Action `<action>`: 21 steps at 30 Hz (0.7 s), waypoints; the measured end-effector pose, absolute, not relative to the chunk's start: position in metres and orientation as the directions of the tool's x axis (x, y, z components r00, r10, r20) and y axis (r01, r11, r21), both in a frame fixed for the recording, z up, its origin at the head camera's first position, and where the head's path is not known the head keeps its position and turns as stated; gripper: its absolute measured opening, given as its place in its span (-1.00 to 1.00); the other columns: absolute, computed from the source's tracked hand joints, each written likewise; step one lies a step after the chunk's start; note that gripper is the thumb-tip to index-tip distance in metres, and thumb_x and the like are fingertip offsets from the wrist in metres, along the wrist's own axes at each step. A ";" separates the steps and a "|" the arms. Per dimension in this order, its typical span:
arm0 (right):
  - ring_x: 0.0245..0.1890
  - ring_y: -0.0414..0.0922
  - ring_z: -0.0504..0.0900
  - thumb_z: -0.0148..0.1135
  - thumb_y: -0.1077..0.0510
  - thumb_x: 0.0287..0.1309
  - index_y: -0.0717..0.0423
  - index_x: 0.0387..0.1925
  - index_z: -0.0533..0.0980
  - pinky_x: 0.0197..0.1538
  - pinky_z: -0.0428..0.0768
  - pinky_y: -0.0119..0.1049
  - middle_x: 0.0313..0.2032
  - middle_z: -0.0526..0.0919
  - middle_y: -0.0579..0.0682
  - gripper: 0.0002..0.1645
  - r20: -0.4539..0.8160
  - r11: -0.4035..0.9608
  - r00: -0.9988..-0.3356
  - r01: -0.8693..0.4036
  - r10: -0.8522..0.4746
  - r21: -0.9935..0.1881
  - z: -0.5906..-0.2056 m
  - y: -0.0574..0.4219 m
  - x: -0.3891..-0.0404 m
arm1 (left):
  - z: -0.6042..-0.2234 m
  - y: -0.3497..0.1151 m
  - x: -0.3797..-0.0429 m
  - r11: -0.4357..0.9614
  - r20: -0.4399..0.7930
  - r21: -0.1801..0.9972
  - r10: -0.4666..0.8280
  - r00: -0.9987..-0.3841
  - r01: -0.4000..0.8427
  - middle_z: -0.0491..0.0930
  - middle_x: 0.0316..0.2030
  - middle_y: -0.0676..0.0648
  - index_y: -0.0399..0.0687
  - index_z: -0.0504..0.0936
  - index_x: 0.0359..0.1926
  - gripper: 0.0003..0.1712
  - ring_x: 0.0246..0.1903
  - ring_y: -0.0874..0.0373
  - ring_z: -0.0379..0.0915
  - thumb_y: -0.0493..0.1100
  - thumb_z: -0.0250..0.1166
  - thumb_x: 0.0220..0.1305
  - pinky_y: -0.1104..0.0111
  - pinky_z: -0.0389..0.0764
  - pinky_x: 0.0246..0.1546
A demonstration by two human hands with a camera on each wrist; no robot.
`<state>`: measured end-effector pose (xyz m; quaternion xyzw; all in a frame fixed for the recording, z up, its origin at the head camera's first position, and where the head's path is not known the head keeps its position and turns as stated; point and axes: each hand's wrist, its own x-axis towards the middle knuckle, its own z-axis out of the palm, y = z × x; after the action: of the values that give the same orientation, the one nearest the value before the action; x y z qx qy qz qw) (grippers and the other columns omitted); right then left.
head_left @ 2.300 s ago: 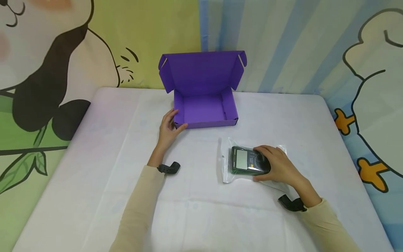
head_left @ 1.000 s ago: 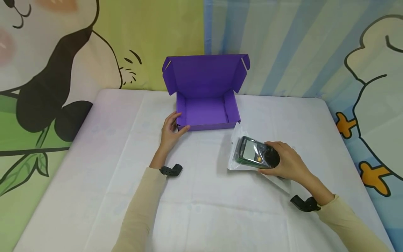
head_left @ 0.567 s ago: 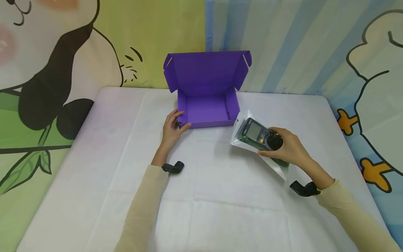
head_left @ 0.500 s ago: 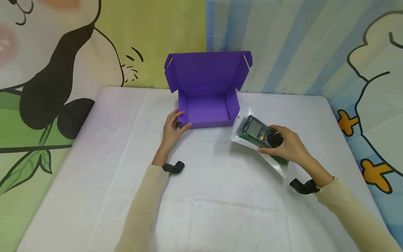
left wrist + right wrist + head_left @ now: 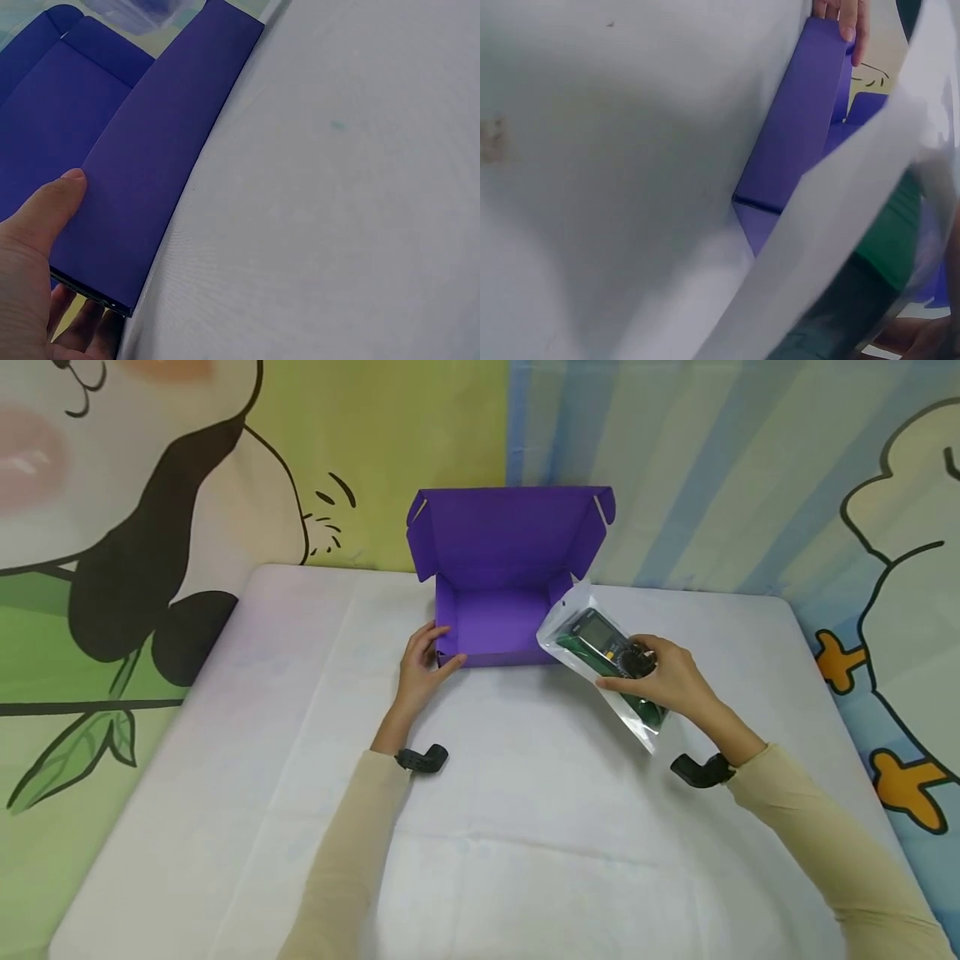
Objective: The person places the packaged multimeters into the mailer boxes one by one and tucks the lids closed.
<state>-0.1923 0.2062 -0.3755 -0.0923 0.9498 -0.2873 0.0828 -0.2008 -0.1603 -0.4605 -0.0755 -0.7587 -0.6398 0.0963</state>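
Note:
A purple cardboard box [image 5: 498, 622] stands with its lid raised toward the wall. My left hand [image 5: 424, 670] grips its front left corner; in the left wrist view the thumb [image 5: 56, 202] lies on the front wall and the fingers bend around the side. My right hand [image 5: 667, 672] holds a multimeter [image 5: 603, 639] with a dark face, grey screen and green sides, sealed in a clear and white plastic bag [image 5: 570, 606]. The bag is tilted, its upper end overlapping the box's front right corner. In the right wrist view the bag [image 5: 840, 217] hides part of the box.
A white cloth covers the table [image 5: 480, 860], whose back edge meets a cartoon-printed curtain [image 5: 375, 460]. Black wrist cameras are strapped on both wrists, the left camera [image 5: 423, 758] and the right camera [image 5: 701, 771].
My right hand has lifted the bagged multimeter off the cloth, tilted it, and brought it up and leftward to the box's front right corner. The left hand keeps its grip on the box.

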 end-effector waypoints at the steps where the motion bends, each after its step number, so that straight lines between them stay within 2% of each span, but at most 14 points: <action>1: 0.03 0.19 0.49 0.46 -0.31 -0.10 0.33 0.34 0.27 -0.03 0.54 0.12 0.17 0.46 0.34 0.16 -0.108 0.818 -0.968 -0.128 -0.226 -0.561 -0.376 0.205 -0.194 | -0.461 -0.160 -0.201 0.171 0.240 0.957 -0.008 -0.971 0.235 0.14 0.40 -0.34 -0.39 0.44 0.23 -0.38 0.38 -0.22 0.12 -0.33 0.41 0.16 0.02 0.23 0.36; 5: 0.00 0.16 0.49 0.46 -0.33 -0.11 0.33 0.34 0.26 -0.04 0.54 0.08 0.16 0.47 0.32 0.17 -0.127 0.818 -0.963 -0.128 -0.238 -0.561 -0.378 0.199 -0.200 | -0.460 -0.161 -0.200 0.160 0.235 0.960 -0.006 -0.972 0.231 0.11 0.40 -0.36 -0.41 0.43 0.23 -0.38 0.38 -0.23 0.12 -0.35 0.41 0.15 0.01 0.21 0.37; 17: 0.01 0.15 0.47 0.48 -0.37 -0.20 0.30 0.33 0.29 0.00 0.50 0.11 0.17 0.47 0.30 0.22 -0.143 0.853 -0.963 -0.128 -0.229 -0.505 -0.380 0.185 -0.222 | -0.455 -0.160 -0.199 0.150 0.227 0.963 0.003 -0.974 0.224 0.11 0.40 -0.35 -0.41 0.43 0.24 -0.38 0.38 -0.22 0.11 -0.35 0.40 0.16 0.01 0.19 0.38; 21: -0.01 0.15 0.49 0.49 -0.39 -0.22 0.29 0.35 0.28 -0.05 0.52 0.11 0.15 0.48 0.29 0.25 -0.148 0.865 -0.959 -0.144 -0.242 -0.481 -0.377 0.179 -0.228 | -0.457 -0.161 -0.199 0.148 0.228 0.963 -0.002 -0.974 0.225 0.11 0.40 -0.35 -0.40 0.43 0.24 -0.37 0.37 -0.22 0.13 -0.34 0.40 0.16 0.02 0.21 0.37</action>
<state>-0.2280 0.1788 -0.3765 -0.1003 0.9602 -0.2398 0.1021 -0.1994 -0.1609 -0.4572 -0.0742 -0.7525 -0.6485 0.0874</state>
